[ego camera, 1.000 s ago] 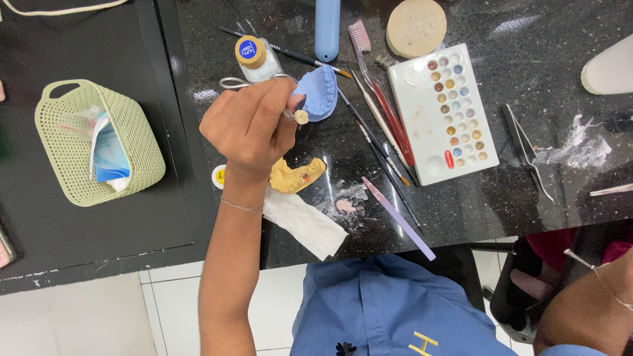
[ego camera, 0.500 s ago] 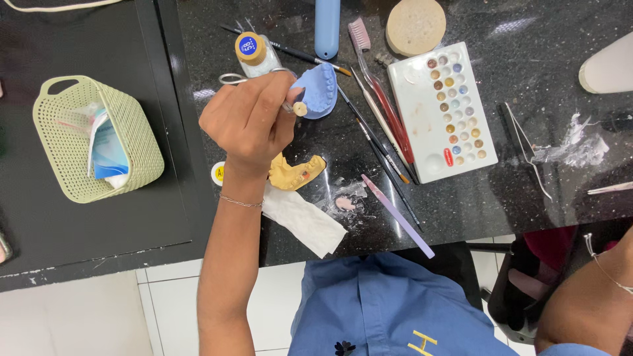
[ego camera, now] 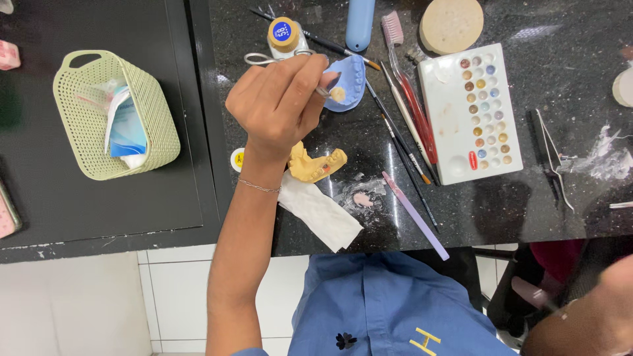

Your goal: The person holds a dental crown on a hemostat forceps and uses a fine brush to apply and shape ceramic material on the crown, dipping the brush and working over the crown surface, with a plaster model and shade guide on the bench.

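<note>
My left hand [ego camera: 280, 105] reaches over the black stone counter, fingers pinched on a thin tool whose tip carries a small cream lump [ego camera: 337, 93]. The lump hangs right over a pale blue rubber dish [ego camera: 353, 78]. Just below my wrist lies a yellow dental jaw cast [ego camera: 318, 166], resting on the end of a white tissue [ego camera: 320, 212]. My right hand [ego camera: 593, 310] is a blur at the bottom right corner, below the counter edge; its fingers cannot be made out.
Several brushes [ego camera: 395, 132], a pink toothbrush [ego camera: 395, 33], a white paint palette [ego camera: 471, 112], a lilac stick [ego camera: 415, 214] and tweezers [ego camera: 550, 158] lie to the right. A capped bottle [ego camera: 283, 36], scissors [ego camera: 264, 59] and a green basket [ego camera: 155, 125] are to the left.
My left hand has stayed over the blue dish, the tool tip shifting only slightly. My right arm at the bottom right has moved and blurred.
</note>
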